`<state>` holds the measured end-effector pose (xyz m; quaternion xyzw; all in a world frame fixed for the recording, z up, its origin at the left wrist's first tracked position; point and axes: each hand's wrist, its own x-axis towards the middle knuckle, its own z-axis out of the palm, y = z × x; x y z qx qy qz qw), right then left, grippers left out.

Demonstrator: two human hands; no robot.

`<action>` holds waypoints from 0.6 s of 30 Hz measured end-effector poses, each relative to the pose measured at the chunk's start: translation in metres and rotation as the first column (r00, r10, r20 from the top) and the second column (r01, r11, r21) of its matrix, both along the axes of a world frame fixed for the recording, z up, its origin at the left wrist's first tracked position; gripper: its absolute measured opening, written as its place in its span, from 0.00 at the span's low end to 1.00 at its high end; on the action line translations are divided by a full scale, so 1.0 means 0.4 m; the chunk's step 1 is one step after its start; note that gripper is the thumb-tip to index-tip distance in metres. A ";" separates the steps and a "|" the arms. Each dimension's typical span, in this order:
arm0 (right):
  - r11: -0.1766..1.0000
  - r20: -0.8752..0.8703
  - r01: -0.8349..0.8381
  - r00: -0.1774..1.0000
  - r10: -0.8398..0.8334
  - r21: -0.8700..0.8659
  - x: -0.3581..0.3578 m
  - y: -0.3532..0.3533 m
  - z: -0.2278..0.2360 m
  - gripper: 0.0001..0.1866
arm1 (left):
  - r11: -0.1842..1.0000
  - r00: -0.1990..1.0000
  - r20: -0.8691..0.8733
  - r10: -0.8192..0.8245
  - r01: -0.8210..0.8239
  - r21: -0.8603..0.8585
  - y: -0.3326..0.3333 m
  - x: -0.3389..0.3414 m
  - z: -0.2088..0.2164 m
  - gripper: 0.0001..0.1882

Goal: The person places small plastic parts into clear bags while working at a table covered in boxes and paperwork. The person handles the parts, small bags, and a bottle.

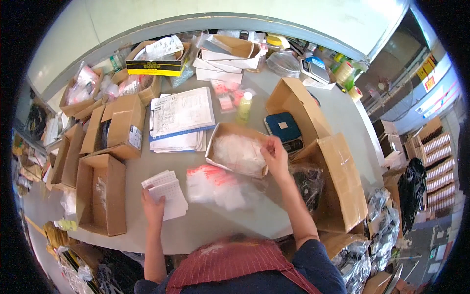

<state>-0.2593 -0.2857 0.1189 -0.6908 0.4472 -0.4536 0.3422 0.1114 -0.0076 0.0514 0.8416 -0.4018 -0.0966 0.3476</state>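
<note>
Left hand (153, 208): closed on a small stack of white slips (173, 202), thumb on top, the slips fanned out and printed in small blocks. The stack is held at the near left of the grey surface (264, 215).

Right hand (277, 159): fingers bent together at the right end of a small box (211, 151); cannot tell whether they pinch a bag, grip the rim or only touch. The box is open-topped, set at a slant, and holds clear bags (237, 152).

Between the hands, just on the near side of the box: a loose spread of red-edged bags (211, 187), flat and overlapping, partly blurred.

Beyond the box: a bottle (243, 109) of yellowish liquid, upright, with pink packets (226, 102) beside it. Right of the box: a blue-topped scale (283, 126), with a tall carton (299, 107) behind it. Nearer the person on that side, an open carton (342, 182) stands by a dark wrapped item (309, 187).

Beyond the slips: a clipboard (181, 111) with papers, lying on further sheets. Left edge: several cartons, the nearest (102, 196) open-topped. Far edge: a yellow-and-black box (155, 67), stacked white boxes (219, 73) and a second scale (315, 71).
</note>
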 end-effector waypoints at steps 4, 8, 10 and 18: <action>0.981 -0.133 -0.058 0.991 0.033 -0.186 0.015 -0.221 -0.024 0.25 | 0.997 0.984 0.163 0.069 -0.063 -0.044 -0.016 -0.041 0.015 0.45; 0.978 -0.103 0.012 0.994 -0.035 -0.210 0.089 -0.298 -0.039 0.31 | 0.992 0.947 0.300 0.115 -0.124 0.009 -0.004 -0.111 0.081 0.46; 0.916 -0.031 -0.015 1.000 0.003 -0.402 0.136 -0.316 -0.035 0.29 | 0.997 0.950 0.301 0.079 -0.080 -0.011 0.012 -0.151 0.083 0.45; 0.790 0.358 0.118 0.924 0.134 -0.602 0.330 -0.536 0.516 0.22 | 0.942 0.883 0.440 -0.163 0.007 0.335 -0.003 -0.227 -0.006 0.34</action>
